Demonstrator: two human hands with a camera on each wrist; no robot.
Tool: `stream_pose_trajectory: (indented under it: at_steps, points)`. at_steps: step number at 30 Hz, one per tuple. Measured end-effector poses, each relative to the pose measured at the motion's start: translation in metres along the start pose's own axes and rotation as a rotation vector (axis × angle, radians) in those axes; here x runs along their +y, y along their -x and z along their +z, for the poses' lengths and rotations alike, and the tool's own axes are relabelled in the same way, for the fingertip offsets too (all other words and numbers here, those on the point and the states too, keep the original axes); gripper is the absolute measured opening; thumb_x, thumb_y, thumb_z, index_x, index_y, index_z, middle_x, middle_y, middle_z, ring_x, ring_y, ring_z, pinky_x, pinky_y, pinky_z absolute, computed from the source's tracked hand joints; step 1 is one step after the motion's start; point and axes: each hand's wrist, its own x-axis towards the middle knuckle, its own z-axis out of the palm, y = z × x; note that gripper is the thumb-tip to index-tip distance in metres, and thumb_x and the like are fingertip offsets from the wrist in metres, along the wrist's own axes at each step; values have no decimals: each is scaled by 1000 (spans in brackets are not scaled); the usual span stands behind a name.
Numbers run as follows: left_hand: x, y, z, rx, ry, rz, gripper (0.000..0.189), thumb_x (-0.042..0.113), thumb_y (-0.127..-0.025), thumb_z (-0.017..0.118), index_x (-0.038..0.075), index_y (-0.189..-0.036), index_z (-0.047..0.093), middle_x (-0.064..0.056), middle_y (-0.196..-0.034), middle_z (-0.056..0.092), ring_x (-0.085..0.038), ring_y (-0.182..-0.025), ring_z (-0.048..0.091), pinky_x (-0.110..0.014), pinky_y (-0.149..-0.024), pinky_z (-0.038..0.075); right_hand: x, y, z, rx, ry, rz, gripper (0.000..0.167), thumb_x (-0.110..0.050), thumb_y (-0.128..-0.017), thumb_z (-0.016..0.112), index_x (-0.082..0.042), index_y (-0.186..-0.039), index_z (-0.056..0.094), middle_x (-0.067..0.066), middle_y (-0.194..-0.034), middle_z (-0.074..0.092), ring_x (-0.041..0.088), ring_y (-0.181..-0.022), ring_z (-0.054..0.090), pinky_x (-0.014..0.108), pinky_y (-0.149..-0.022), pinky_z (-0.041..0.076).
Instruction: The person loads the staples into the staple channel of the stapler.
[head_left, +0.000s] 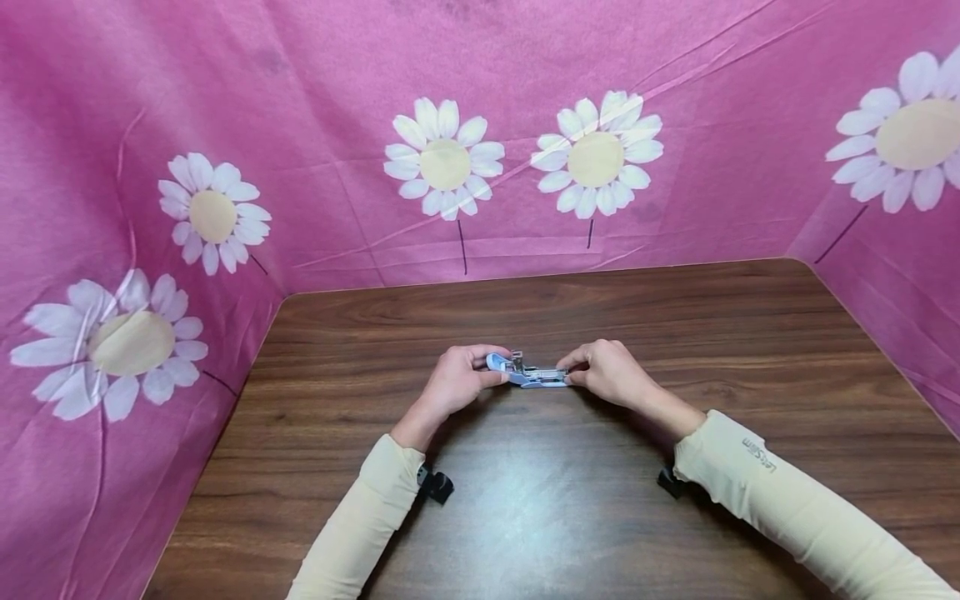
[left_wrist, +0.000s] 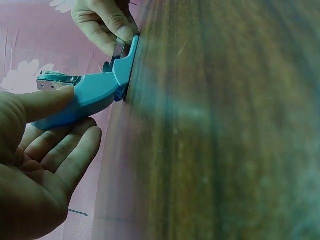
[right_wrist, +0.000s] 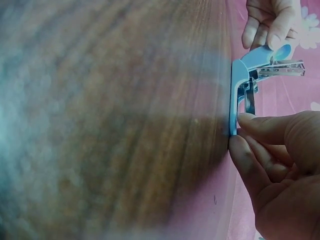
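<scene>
A light blue stapler [head_left: 545, 383] lies opened wide on the table between the two hands, its metal parts exposed. In the left wrist view the blue top arm of the stapler [left_wrist: 95, 95] is swung back, with a metal piece standing up from it. My left hand [head_left: 459, 382] grips that top arm between thumb and fingers. At the other end, my right hand [head_left: 611, 372] pinches the tip of the base. The right wrist view shows the stapler's base [right_wrist: 233, 100] against the tabletop, with the right thumb and fingers at its end.
A brown wood-grain table [head_left: 337, 483] spreads under both arms. Pink cloth [head_left: 330, 100] printed with white daisies stands around its back and sides. Black wrist straps with small devices [head_left: 438, 486] hang below the cream sleeves.
</scene>
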Motion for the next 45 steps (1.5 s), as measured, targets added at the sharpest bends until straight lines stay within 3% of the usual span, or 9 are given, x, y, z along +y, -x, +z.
stream_pose_trajectory:
  at_steps: [11, 26, 37, 45]
  points:
    - [2, -2, 4, -14, 35, 24, 36, 21, -84, 83, 24, -119, 77, 2, -110, 78, -5, -98, 69, -22, -81, 52, 0, -1, 0, -6, 2, 7, 17, -11, -83, 80, -16, -98, 82, 1, -95, 80, 13, -83, 67, 41, -79, 54]
    - [12, -5, 13, -54, -31, 49, 42, 27, -85, 83, 32, -125, 73, 12, -115, 76, -4, -111, 68, -33, -98, 51, 1, -1, 2, -4, -10, 11, 16, -11, -83, 80, -16, -98, 81, 0, -91, 79, 12, -79, 64, 38, -76, 53]
    - [22, -5, 17, -23, -108, 59, 42, 30, -86, 82, 30, -127, 72, 8, -115, 76, -8, -107, 67, -33, -92, 52, 0, 0, 1, -4, -11, 19, 15, -11, -83, 80, -16, -97, 81, -1, -90, 79, 10, -78, 63, 36, -74, 52]
    - [17, -5, 17, -50, -30, 45, 46, 25, -87, 81, 24, -131, 70, 3, -119, 75, -9, -110, 69, -33, -94, 54, 1, 1, 2, -5, -16, 13, 15, -11, -84, 79, -15, -98, 81, -1, -91, 79, 10, -78, 64, 36, -75, 53]
